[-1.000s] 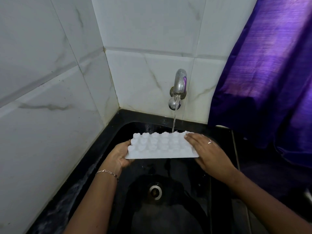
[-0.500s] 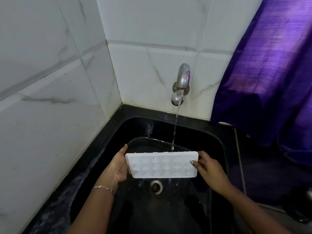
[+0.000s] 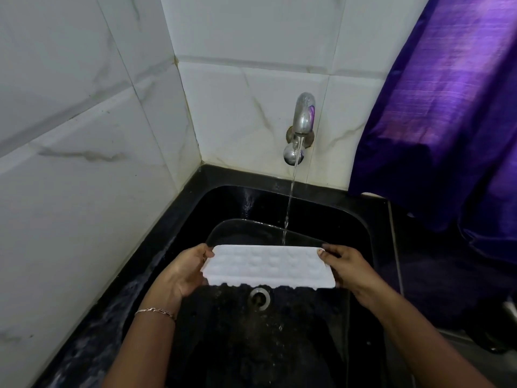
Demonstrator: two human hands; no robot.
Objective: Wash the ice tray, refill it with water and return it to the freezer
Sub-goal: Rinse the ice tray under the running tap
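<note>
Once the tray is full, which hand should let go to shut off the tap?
Probably the right hand. It grips the white plastic ice tray's end beneath the chrome wall tap, whose stream lands nearest it; the left hand holds the far end.

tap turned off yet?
No, a thin stream still pours from the tap onto the far edge of the ice tray held over the sink.
</note>
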